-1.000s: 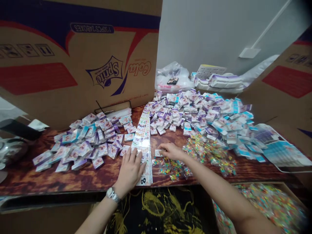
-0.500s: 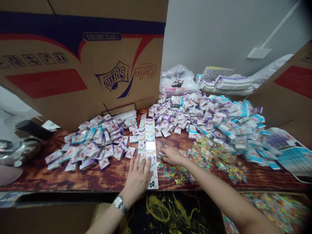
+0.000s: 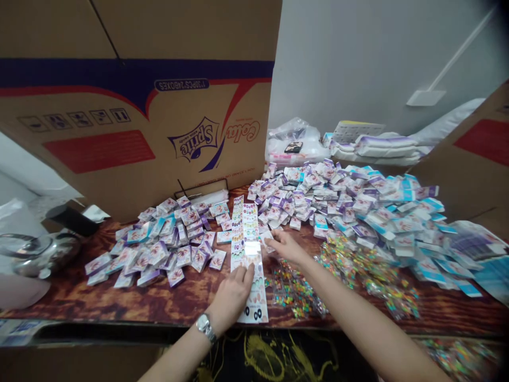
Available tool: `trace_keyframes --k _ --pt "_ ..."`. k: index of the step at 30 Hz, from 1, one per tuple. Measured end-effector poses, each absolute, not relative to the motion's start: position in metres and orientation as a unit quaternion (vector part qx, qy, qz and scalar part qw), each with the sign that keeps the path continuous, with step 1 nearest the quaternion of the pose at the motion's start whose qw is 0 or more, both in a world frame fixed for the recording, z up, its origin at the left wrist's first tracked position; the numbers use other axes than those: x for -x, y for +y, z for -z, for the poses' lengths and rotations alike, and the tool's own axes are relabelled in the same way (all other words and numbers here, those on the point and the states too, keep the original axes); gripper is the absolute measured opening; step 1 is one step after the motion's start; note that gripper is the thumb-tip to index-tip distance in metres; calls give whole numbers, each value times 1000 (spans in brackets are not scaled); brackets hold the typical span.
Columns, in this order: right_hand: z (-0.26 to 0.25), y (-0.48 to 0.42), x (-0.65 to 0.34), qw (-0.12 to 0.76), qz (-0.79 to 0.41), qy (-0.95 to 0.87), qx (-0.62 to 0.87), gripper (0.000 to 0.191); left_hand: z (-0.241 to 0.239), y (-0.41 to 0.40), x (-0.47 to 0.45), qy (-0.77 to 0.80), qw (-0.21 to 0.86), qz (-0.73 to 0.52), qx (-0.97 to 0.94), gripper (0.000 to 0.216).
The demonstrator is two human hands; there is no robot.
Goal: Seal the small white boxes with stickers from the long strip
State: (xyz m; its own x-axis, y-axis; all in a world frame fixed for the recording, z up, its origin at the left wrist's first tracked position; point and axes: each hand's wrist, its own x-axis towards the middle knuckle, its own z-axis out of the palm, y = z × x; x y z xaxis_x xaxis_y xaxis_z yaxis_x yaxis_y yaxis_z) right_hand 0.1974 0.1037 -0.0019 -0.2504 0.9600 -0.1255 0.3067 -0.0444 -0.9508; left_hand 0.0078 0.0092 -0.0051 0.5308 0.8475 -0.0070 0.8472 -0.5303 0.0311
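Note:
Two long strips of colourful stickers [image 3: 251,233] lie side by side, running away from the table's front edge. My left hand [image 3: 231,294] rests on their near part, its fingers bent and close together with the tips on the sticker sheet. Whether the thumb is under the paper is hidden. Just right of the strips, my right hand [image 3: 287,247] pinches a small white box [image 3: 266,241] between thumb and fingers. Clear packets of colourful candy [image 3: 296,289] lie close below my right hand and forearm.
Small printed boxes form a pile [image 3: 159,241] on the left and a larger heap [image 3: 350,196] on the right. A big carton [image 3: 139,122] stands behind the left pile. A metal kettle [image 3: 43,254] stands far left. More candy packets [image 3: 457,355] lie below the table edge.
My left hand's fingers, spread flat before, are now bent and closer together on the strips. My right hand has turned and risen from the candy packets, bringing the small box beside the strips.

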Motion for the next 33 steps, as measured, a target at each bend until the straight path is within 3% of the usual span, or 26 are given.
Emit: trace_keyframes --k 7,13,16,25,29,33 --pt "-2 119 -160 339 -658 -477 474 19 10 12 -6 441 -10 -11 -897 53" --pt "-4 120 -158 330 -716 -394 472 21 8 23 20 474 43 -247 -844 47" --pt "-9 122 -146 328 -725 -381 471 23 -4 28 31 469 53 -295 -831 47" --pt "-9 181 -97 355 -625 -456 524 18 -41 0 16 370 -63 -148 -915 33" --pt "-8 197 -106 371 -536 -515 557 18 -48 -16 1 331 -44 -103 -937 32" --pt "-4 187 -124 331 -474 -584 570 18 -46 -25 -12 309 5 -71 -948 30"
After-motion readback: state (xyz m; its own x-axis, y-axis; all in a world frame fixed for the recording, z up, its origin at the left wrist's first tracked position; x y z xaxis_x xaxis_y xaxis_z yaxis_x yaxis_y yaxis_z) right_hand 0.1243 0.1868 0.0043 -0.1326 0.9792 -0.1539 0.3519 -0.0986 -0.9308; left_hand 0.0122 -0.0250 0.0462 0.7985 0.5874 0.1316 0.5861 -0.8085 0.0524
